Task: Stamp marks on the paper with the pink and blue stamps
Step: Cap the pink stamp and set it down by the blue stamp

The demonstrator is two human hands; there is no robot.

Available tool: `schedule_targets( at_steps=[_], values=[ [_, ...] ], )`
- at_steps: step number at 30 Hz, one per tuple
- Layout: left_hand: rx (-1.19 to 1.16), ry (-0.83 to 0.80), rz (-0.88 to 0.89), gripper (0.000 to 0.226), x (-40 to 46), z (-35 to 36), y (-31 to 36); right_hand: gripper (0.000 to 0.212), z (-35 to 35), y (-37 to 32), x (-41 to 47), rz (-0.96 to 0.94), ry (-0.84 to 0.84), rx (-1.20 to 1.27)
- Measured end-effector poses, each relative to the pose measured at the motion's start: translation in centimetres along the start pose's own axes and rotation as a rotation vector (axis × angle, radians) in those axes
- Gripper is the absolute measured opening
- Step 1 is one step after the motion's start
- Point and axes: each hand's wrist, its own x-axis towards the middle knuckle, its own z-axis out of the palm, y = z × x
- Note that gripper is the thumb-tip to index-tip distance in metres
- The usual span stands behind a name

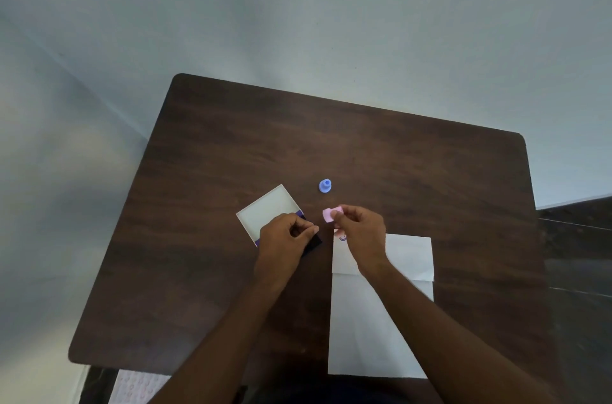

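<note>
My right hand (359, 233) pinches the small pink stamp (329, 215), held just above the table beyond the far left corner of the white paper (390, 321). A small stamped mark (342, 237) shows at that corner of the paper. My left hand (284, 239) rests with its fingers closed on the dark ink pad (314, 243), which lies next to its open white lid (268, 210). The blue stamp (325, 186) stands alone on the table farther back.
The dark wooden table (364, 155) has its far edge near pale walls. A dark floor shows at the right, and a white textured surface (139, 385) sits below the table's near left corner.
</note>
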Motion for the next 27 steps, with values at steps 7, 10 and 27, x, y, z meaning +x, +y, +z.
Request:
schedule_targets(
  at_steps=[7, 10, 27],
  values=[
    [0.08, 0.008, 0.03, 0.022, 2.1, 1.1, 2.2, 0.013, 0.0, -0.3, 2.7, -0.181, 0.121, -0.296],
    [0.097, -0.022, 0.048, 0.021, 2.8, 1.3, 2.9, 0.021, 0.3, -0.7, 3.7, -0.23, 0.111, -0.435],
    [0.078, 0.052, 0.007, 0.032, 3.4, 2.2, 4.0, 0.046, 0.4, 0.3, 5.0, -0.235, 0.034, -0.539]
  ],
)
